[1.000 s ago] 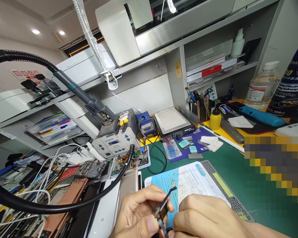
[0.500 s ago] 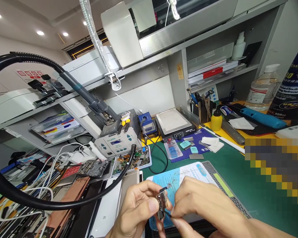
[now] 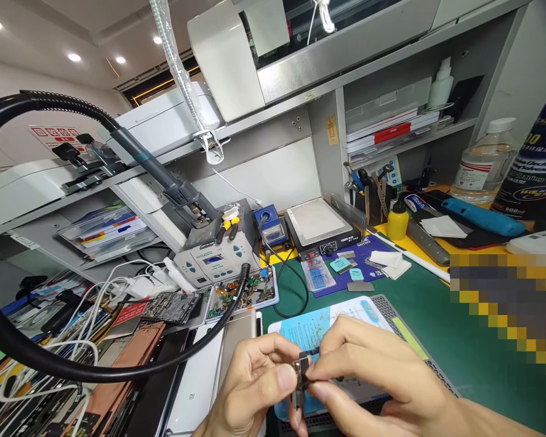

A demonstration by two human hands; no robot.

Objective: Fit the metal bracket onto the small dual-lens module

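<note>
Between the thumb and fingers of my left hand point(image 3: 261, 385) a small dark electronic part point(image 3: 301, 381) with metallic edges is held upright. Its exact kind is too small to make out. My right hand point(image 3: 368, 370) is closed, thumb and index finger pinching at the part's right side, where a black piece shows at the top. The fingertips hide much of that side. Under both hands lies a blue and white printed sheet point(image 3: 295, 331) on the green mat point(image 3: 441, 318).
Phones point(image 3: 198, 376) and cables lie at the left, beside a tray of circuit boards point(image 3: 275, 297). Behind stand a hot-air station point(image 3: 218, 261) and a flat heating plate point(image 3: 321, 221). A black hose point(image 3: 131, 376) loops across the left. A yellow bottle point(image 3: 397, 223) stands right.
My right fingers have shifted up along the part's right side. The part has turned and its silvery face is less visible. My left hand has moved slightly right, still holding it.
</note>
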